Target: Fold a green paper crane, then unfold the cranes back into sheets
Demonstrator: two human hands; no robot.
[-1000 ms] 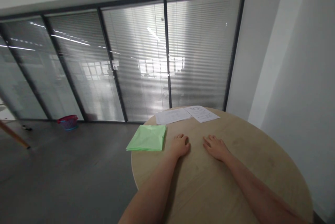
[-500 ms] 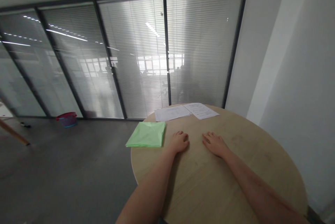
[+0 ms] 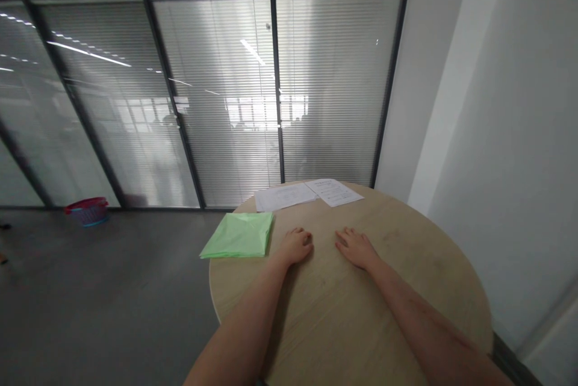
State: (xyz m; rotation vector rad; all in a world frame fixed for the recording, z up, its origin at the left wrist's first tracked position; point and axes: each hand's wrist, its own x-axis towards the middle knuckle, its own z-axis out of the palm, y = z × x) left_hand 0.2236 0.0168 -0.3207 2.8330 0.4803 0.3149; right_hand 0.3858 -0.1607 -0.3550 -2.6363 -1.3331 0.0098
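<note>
My left hand (image 3: pixel 295 246) rests on the round wooden table (image 3: pixel 334 314), fingers loosely bent and a little apart, holding nothing. To its right, across a strip of bare tabletop, my right hand (image 3: pixel 356 247) lies palm down with its fingers spread, also holding nothing. Nearest to the left hand is a folded light green cloth or sheet (image 3: pixel 239 235), whose exact material I cannot tell. It lies at the table's left edge and sticks out slightly past it. Neither hand touches it.
Printed paper sheets (image 3: pixel 334 192) lie at the table's far edge, partly overlapping. Beyond stands a glass partition (image 3: pixel 235 103) with blinds. A white wall (image 3: pixel 510 133) rises on the right. On the grey floor at left sits a red and blue basket (image 3: pixel 89 212).
The view has turned slightly to the right and levelled, so everything sits further left in it. Both hands stay in place on the table.
</note>
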